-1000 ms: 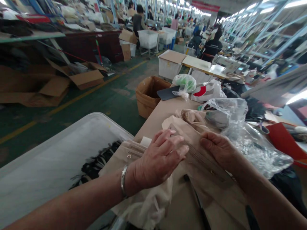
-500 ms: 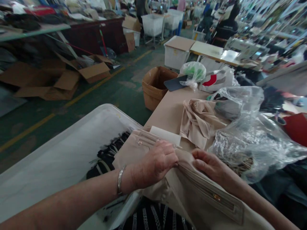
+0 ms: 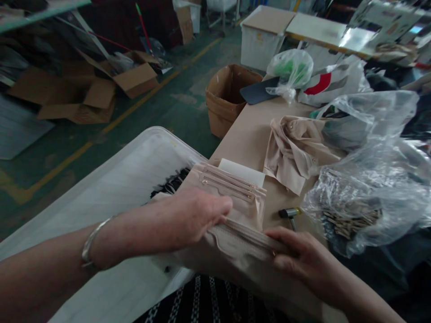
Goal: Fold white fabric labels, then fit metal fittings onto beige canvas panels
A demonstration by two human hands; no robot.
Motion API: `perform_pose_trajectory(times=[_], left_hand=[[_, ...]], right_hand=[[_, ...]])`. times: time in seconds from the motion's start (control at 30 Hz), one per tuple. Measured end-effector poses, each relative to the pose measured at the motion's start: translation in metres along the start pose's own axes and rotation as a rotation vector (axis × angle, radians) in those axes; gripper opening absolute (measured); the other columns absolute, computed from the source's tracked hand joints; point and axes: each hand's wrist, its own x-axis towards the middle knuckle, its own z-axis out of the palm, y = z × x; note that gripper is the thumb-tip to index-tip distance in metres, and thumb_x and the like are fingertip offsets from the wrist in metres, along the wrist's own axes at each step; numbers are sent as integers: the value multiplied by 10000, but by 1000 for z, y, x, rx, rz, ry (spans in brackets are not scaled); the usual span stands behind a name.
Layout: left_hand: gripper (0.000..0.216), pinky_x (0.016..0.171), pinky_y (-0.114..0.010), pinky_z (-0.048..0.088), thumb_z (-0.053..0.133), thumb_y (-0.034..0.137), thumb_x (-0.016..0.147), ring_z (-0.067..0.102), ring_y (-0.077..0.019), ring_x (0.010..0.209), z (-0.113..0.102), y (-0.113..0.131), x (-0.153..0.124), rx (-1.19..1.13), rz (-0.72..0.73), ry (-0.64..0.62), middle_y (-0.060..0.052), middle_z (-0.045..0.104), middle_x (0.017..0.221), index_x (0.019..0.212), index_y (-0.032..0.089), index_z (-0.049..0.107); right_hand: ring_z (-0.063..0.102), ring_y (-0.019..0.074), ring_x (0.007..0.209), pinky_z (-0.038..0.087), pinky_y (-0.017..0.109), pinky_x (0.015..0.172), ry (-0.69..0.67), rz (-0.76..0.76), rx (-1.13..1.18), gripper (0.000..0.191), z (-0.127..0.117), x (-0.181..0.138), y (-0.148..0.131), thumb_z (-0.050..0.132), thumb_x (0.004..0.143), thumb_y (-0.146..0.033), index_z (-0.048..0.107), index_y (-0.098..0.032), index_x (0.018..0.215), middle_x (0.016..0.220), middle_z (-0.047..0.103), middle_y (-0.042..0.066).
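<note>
Between my hands hangs a beige fabric piece with a zipper [image 3: 242,251]; it looks like a bag panel. My left hand [image 3: 191,215], a silver bangle at its wrist, is closed on the upper edge. My right hand [image 3: 299,251] pinches the same edge farther right, thumb in front and fingers behind. Just beyond lies another beige panel with zippers [image 3: 235,190], partly covered by my left hand. A white sheet [image 3: 241,172] shows behind that panel. Near my right fingers lies a small hammer [image 3: 289,212] with a black and yellow head.
Crumpled beige fabric [image 3: 289,152] and a clear plastic bag [image 3: 397,193] with small brown strips lie on the table [image 3: 242,134]. A white bin [image 3: 134,166] with dark striped cloth stands at left. A brown carton [image 3: 222,112] and opened boxes [image 3: 97,98] are on the floor.
The view has tilted down. My left hand has moved left along the fabric, and the held piece has turned so its zippered edge lies flatter. The hammer has come into sight.
</note>
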Motion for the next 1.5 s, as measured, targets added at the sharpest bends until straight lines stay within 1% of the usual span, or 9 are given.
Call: perform_pose_trajectory(times=[0.2,0.43,0.67,0.83,0.93,1.1,1.2,1.33,1.5], left_hand=[[171,570,-262,346,408,181,908,552,-146,618,57,-76,65,173,-153,2,-49,637,722,867,155,572],[205,619,-282,426,374,95,883,624,-193,708,110,-116,100,254,-210,-13,-106,679,811,948,147,562],[223,794,-371,464,386,72,870,611,-221,858,108,-95,94,324,-192,134,-103,657,892,921,143,591],[323,957,-434,398,459,84,843,500,-254,1111,152,-66,82,333,30,220,-103,571,1210,1123,189,582],[345,980,-454,382,483,62,813,480,-270,1144,175,-65,81,343,32,185,-103,560,1251,1112,184,604],[406,983,-472,387,466,18,784,483,-288,1160,177,-72,83,319,24,205,-86,581,1254,1104,211,626],[432,978,-477,393,460,5,771,500,-293,1160,176,-72,83,322,7,211,-87,594,1246,1100,223,636],[427,988,-486,393,476,27,778,503,-301,1179,178,-70,82,314,-18,184,-84,586,1269,1122,232,625],[316,993,-480,405,516,67,786,509,-287,1163,166,-68,81,216,-24,149,-84,584,1246,1043,216,627]], right_hand=[[545,144,633,373,227,575,185,309,-164,271,36,71,97,443,897,-326,593,-179,727,660,610,9],[589,194,704,319,268,626,246,423,-314,282,53,91,131,427,932,-322,589,-196,739,741,665,67],[620,167,679,317,240,579,279,418,-403,286,52,100,132,459,936,-286,619,-197,716,740,704,47],[614,145,635,319,227,548,304,391,-436,258,54,101,131,504,910,-301,645,-206,717,717,708,21],[612,140,664,362,216,579,358,389,-458,252,14,101,140,506,907,-347,656,-215,753,728,698,4],[509,228,1137,389,338,926,636,487,-598,320,-122,118,173,340,962,-214,582,-141,1158,1200,585,141],[484,252,1177,387,441,984,634,520,-644,290,-175,137,191,485,933,-253,557,-136,1188,1263,531,135],[592,208,1007,494,430,879,522,534,-625,293,-185,158,199,579,903,-344,585,-142,1114,1141,596,81],[612,177,914,510,374,816,580,472,-585,264,-190,149,178,553,916,-362,604,-147,1062,1055,624,70]])
